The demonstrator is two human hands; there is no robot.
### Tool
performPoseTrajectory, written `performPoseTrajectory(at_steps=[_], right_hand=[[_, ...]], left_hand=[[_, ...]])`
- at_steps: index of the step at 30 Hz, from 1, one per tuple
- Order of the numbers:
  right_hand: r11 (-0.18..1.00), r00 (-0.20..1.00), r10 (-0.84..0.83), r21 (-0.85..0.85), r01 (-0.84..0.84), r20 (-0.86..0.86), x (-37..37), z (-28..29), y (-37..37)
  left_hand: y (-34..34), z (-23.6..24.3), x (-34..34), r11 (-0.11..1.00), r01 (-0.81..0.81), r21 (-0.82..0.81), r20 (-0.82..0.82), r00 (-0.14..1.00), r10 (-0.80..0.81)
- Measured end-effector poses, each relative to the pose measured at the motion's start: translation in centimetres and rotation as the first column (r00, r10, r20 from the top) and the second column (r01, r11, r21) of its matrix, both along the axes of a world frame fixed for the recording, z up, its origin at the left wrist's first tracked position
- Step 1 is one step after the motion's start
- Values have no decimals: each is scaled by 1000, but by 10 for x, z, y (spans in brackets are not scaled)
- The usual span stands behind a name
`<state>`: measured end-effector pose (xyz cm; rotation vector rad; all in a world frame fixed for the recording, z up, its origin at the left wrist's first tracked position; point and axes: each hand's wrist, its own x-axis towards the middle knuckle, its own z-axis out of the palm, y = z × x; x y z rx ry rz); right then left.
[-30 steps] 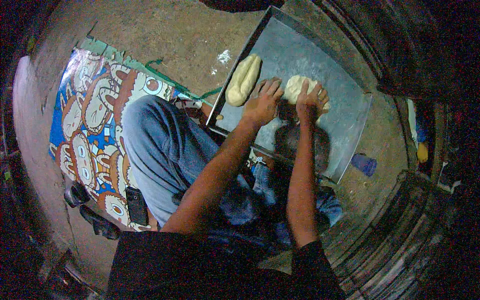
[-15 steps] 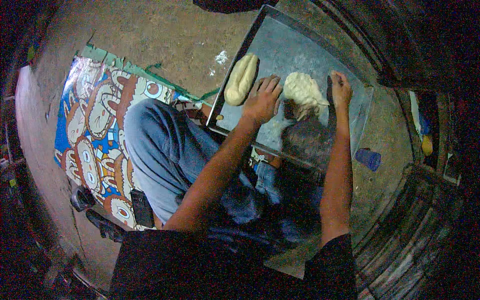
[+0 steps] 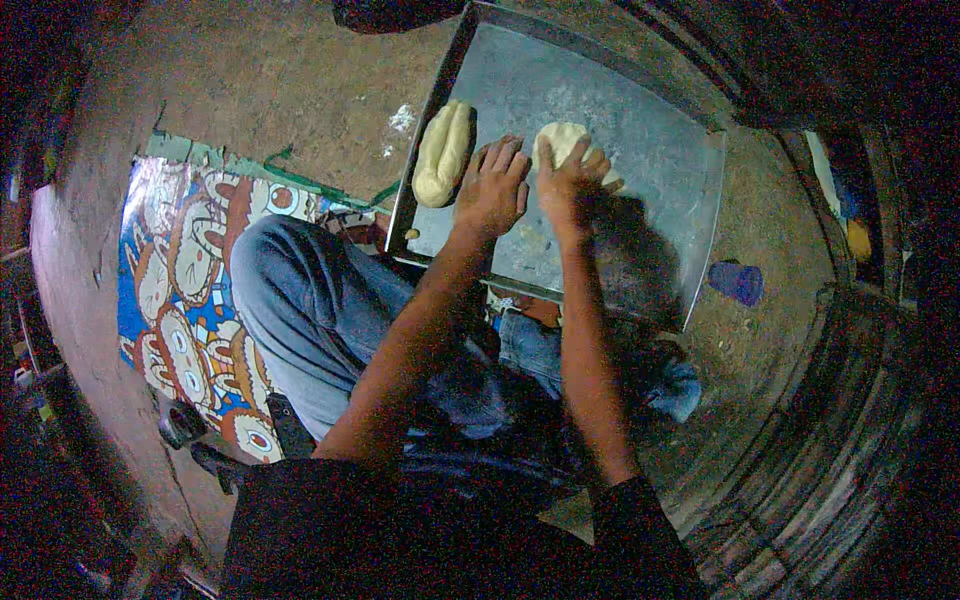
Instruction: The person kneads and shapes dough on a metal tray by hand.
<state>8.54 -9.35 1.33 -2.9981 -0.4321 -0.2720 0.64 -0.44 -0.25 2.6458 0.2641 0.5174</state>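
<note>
A metal baking tray (image 3: pixel 650 105) lies in front of me. Pale soft dough (image 3: pixel 561 133) rests on it near the middle. My right hand (image 3: pixel 570 188) is on this dough, its fingers spread and bent over it, covering its lower part. Beside it on the left, my left hand (image 3: pixel 492 190) rests on the tray with fingers extended and nothing held. A long dough piece (image 3: pixel 441 160), looking like two strands side by side, lies near the tray's left edge, close to my left fingers. A small dough scrap (image 3: pixel 412 234) sits at the tray's near left corner.
On the floor to the right stands a purple-blue cup (image 3: pixel 736 282). White powder (image 3: pixel 402 118) marks the floor left of the tray. A cartoon-print mat (image 3: pixel 190 290) lies left of my bent knee (image 3: pixel 290 270). Dark slatted boards (image 3: pixel 800 480) fill the lower right.
My right hand has moved left from the tray's right side onto the soft dough. My left hand stays beside it. The view has shifted, so the tray appears farther left.
</note>
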Motion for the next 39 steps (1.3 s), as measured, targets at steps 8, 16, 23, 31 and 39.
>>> performPoseTrajectory(at_steps=[8,16,23,31,39], right_hand=[[970,955,240,85,-228,-174,2,22,-25],[888,942,327,367,-278,-77,67,29,-51],[913,891,407,-53,-405,200,36,-22,-4],[974,941,225,18,-228,-253,59,11,15],[966,961,256,65,-250,-108,62,-8,1]], left_hand=[[3,1,0,1000,10,19,-59,998,-9],[1,4,-3,1000,-1,-15,-10,1000,1],[-2,9,-2,1000,-15,-21,-12,1000,15],[3,4,-6,998,-10,-65,-32,999,8],[0,5,-4,1000,0,-8,19,1000,0]])
